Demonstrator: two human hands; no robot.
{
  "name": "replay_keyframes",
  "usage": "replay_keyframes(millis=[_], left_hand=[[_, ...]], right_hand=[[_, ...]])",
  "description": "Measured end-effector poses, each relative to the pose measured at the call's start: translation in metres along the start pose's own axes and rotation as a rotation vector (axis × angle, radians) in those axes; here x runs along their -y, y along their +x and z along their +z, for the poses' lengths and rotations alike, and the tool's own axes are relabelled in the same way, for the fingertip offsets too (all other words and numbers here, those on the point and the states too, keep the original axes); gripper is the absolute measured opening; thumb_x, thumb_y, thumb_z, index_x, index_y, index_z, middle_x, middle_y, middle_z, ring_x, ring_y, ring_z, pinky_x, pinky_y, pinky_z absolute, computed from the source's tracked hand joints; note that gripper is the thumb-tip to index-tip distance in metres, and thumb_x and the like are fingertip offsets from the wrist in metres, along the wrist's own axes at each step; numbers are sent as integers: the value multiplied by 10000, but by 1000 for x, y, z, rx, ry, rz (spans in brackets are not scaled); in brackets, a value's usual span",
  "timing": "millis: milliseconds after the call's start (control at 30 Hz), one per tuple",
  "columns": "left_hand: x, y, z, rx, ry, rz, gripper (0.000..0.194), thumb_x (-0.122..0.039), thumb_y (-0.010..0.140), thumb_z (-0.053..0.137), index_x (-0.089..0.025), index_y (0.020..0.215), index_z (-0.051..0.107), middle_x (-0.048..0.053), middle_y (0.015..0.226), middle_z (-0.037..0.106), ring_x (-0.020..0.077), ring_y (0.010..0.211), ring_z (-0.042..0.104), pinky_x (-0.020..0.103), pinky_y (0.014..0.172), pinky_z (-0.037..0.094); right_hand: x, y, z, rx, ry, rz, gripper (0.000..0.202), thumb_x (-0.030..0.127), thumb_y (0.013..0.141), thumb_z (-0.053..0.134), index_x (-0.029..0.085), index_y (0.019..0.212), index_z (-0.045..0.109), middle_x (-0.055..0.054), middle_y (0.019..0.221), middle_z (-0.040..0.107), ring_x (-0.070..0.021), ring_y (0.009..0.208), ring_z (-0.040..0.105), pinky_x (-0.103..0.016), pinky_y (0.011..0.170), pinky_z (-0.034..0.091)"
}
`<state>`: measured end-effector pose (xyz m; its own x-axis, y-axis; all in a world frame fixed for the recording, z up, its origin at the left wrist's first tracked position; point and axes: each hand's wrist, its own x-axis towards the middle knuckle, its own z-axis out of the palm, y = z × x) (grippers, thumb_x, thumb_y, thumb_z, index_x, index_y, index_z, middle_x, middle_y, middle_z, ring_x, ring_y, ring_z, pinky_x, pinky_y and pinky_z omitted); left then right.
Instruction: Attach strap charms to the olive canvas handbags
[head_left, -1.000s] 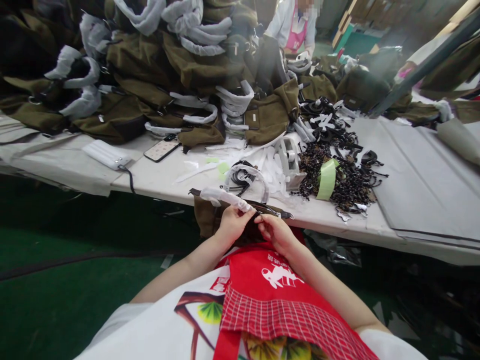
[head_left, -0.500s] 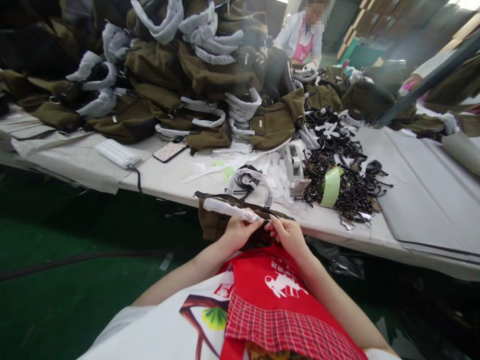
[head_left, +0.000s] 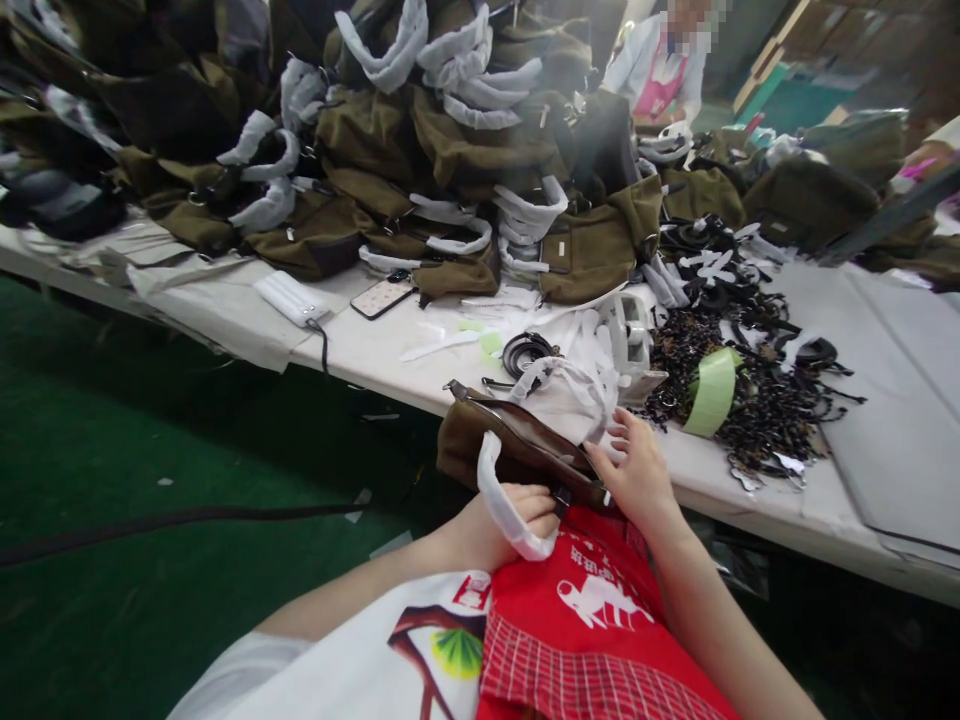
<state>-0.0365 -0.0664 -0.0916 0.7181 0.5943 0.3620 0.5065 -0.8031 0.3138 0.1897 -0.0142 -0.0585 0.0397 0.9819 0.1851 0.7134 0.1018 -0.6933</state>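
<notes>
An olive-brown handbag (head_left: pixel 474 445) rests against the table edge in front of me, its zipped top open. Its near handle (head_left: pixel 495 490), wrapped in white, loops over my left hand (head_left: pixel 514 520). The fingers of that hand are closed against the bag's near side, beside a black strap end; its thumb is hidden. At the right end of the bag's opening is my right hand (head_left: pixel 637 470), fingers apart and thumb by the rim. The far wrapped handle (head_left: pixel 559 370) leans over the tabletop.
Behind the bag lie a coiled black strap (head_left: pixel 525 352), a tape dispenser (head_left: pixel 630 330) and a heap of dark straps (head_left: pixel 697 370). A phone (head_left: pixel 382 295) and a white power bank (head_left: pixel 289 298) are further left. Piled handbags (head_left: pixel 360 200) line the back; a co-worker (head_left: pixel 660 75) stands beyond.
Both hands have parted from their pinch near the handle's end. The bag's top now gapes open, the left hand is under the near handle, and the right hand has moved to the right rim.
</notes>
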Motion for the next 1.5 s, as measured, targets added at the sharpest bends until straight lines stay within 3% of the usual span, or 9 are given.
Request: replay_keyframes(millis=[133, 233, 300, 433, 600, 767, 967, 1200, 1500], left_hand=[[15, 9, -16, -88, 145, -157, 205, -319, 875, 605, -174, 755, 686, 123, 1476, 483, 342, 1421, 346, 530, 1151, 284], [24, 14, -26, -5, 254, -289, 187, -208, 868, 580, -113, 989, 685, 207, 1345, 575, 348, 1333, 454, 535, 1126, 312], [26, 13, -30, 32, 296, -331, 259, -132, 878, 532, -89, 1107, 645, 182, 1161, 667, 300, 1172, 577, 485, 1080, 378], [24, -3, -34, 34, 275, -220, 149, -156, 904, 522, -164, 939, 667, 66, 870, 679, 212, 926, 633, 406, 1038, 422], [17, -43, -32, -144, 257, 43, 224, -188, 954, 462, -184, 933, 684, 37, 804, 682, 150, 832, 638, 305, 943, 453], [13, -73, -18, -211, 270, 28, 285, -206, 968, 416, -208, 933, 699, 32, 732, 685, 144, 763, 652, 294, 860, 470], [13, -88, -5, -236, 285, -41, 276, -263, 962, 441, -238, 910, 710, 24, 711, 684, 136, 726, 649, 272, 817, 458], [7, -77, -29, -238, 268, -14, 270, -277, 970, 458, -199, 924, 713, 44, 795, 723, 149, 749, 654, 286, 822, 438], [26, -40, -38, -280, 302, -136, 134, -179, 906, 577, -195, 894, 710, 27, 763, 701, 164, 821, 668, 343, 968, 437]], right_hand=[[-12, 3, 16, 140, 124, 168, 674, 462, 779, 636, 124, 1330, 449, -180, 1173, 627, -198, 706, 649, -379, 669, 561], [-7, 5, 17, 244, 43, 158, 497, 430, 762, 655, 144, 1160, 575, -72, 880, 682, -176, 608, 602, -331, 604, 510], [0, 5, 16, 315, -67, 94, 327, 406, 767, 661, 174, 997, 650, -47, 808, 672, -192, 665, 610, -317, 625, 486], [15, 6, 18, 353, -326, -38, 196, 372, 810, 632, 188, 828, 696, -85, 895, 686, -239, 840, 633, -339, 747, 467], [21, 22, 18, 268, -462, -78, 218, 340, 848, 578, 187, 742, 691, -93, 859, 688, -238, 809, 626, -336, 721, 440], [27, 34, 17, 249, -402, -123, 196, 359, 795, 629, 215, 669, 673, -53, 768, 657, -212, 719, 597, -319, 634, 415], [33, 32, 10, 320, -289, -202, 161, 357, 799, 657, 215, 829, 728, -45, 865, 660, -204, 799, 608, -305, 710, 440], [37, 26, -6, 389, -195, -226, 194, 363, 854, 641, 198, 932, 708, -70, 989, 683, -224, 935, 626, -328, 834, 460], [31, 29, -30, 736, -144, -310, 784, 434, 612, 838, 197, 1296, 537, -117, 1264, 607, -289, 1160, 564, -420, 979, 452]])
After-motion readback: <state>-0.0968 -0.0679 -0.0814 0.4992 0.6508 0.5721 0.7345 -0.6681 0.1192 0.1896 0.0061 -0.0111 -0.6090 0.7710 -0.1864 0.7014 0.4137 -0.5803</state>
